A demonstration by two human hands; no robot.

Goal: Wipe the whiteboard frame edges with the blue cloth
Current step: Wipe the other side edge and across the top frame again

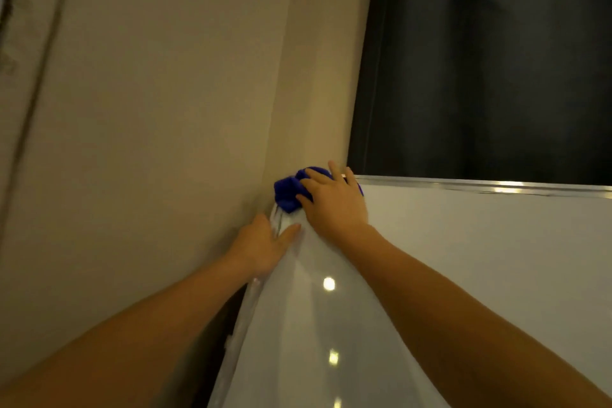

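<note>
- The blue cloth (288,193) sits bunched at the upper left corner of the whiteboard (463,258), where the top frame edge (480,185) meets the left frame edge (276,220).
- The right hand (334,200) lies flat over the cloth, palm down and fingers spread, pressing it against the corner rather than pinching it; the cloth bulges out to the left of the fingers, and a small sliver shows at the hand's right side.
- The left hand (263,247) rests just below and to the left of the cloth, apart from it, on the left frame edge. Its thumb lies stretched on the board's face, and the other fingers go round the edge out of sight, so how tightly they close cannot be told.
- Both forearms are bare and reach up from the bottom of the view, the two hands close together at the corner.
- The cloth looks soft and thick, a deep saturated blue, crumpled into rounded folds.
- The frame edges are thin strips of bright, silvery metal that catch the light in streaks.
- The board's face is smooth, glossy and white, with small round light reflections (329,284) in a line down its lower part.
- To the left stands a plain, matte beige wall (165,109).
- Above the board hangs a dark curtain (496,60) with soft vertical folds.
</note>
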